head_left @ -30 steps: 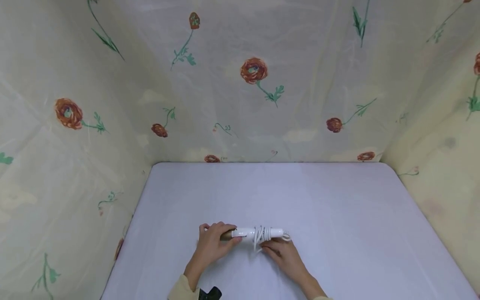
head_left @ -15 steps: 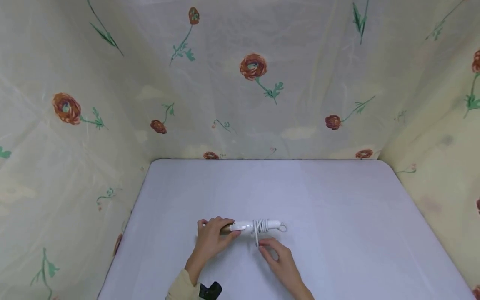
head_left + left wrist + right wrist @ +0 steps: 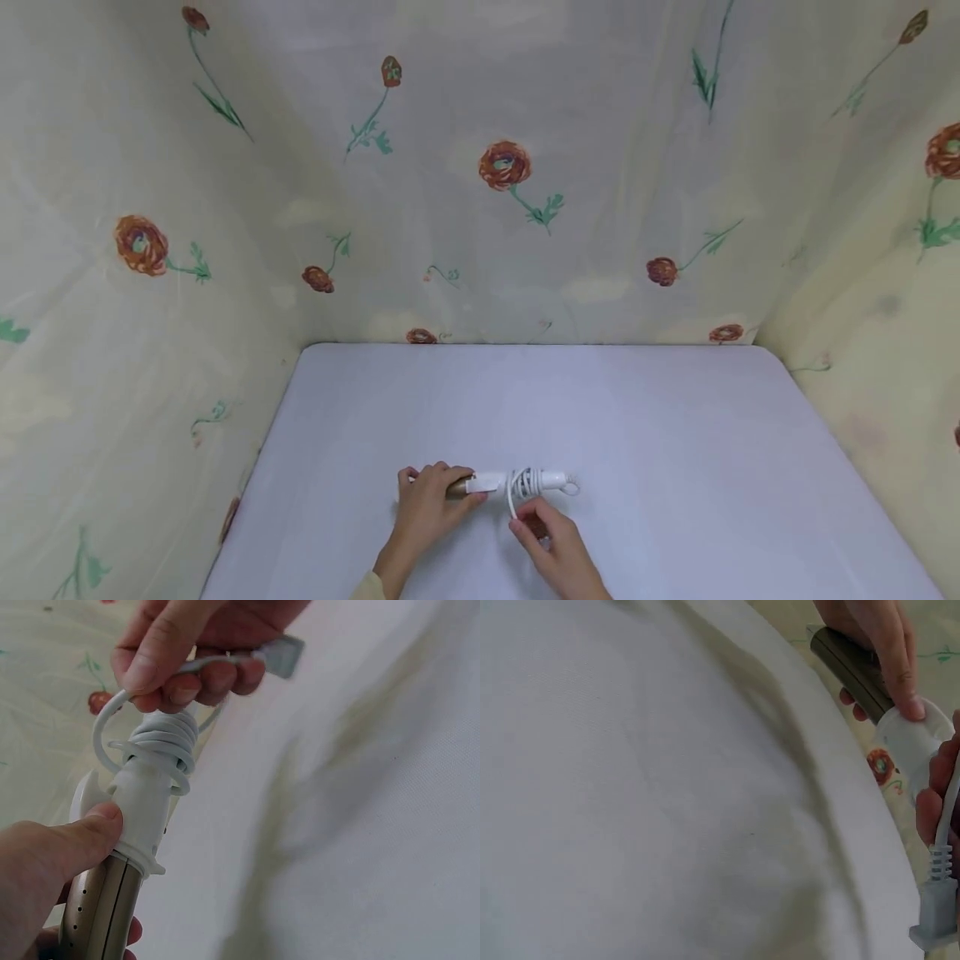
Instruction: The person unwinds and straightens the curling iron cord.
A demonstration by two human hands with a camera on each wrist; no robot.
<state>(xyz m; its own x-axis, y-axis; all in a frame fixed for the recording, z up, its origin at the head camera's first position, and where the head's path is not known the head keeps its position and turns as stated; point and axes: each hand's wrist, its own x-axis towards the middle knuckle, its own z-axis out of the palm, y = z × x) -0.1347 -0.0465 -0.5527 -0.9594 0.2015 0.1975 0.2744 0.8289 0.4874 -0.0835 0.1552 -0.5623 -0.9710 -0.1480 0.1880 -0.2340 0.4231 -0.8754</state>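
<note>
My left hand (image 3: pixel 431 508) grips a curling iron (image 3: pixel 486 482) by its bronze barrel (image 3: pixel 101 907), thumb on the white handle (image 3: pixel 144 799) near the lever. White power cord (image 3: pixel 161 739) is wound in several turns round the handle, and a small loop sticks out at the handle's right end in the head view. With thumb and fingers my right hand (image 3: pixel 555 546) pinches the cord's free end, just in front of the handle. The white plug (image 3: pixel 937 907) pokes out beyond the right fingers. Part of the barrel is hidden behind my left hand.
The iron is held above a white tabletop (image 3: pixel 675 433) with rounded back corners. Cream cloth walls (image 3: pixel 585 167) with printed red flowers stand behind the table and along both sides.
My right hand has come from beneath the handle's right end to in front of it, pulling the cord end toward me. The left hand keeps its grip. The head view has tilted slightly.
</note>
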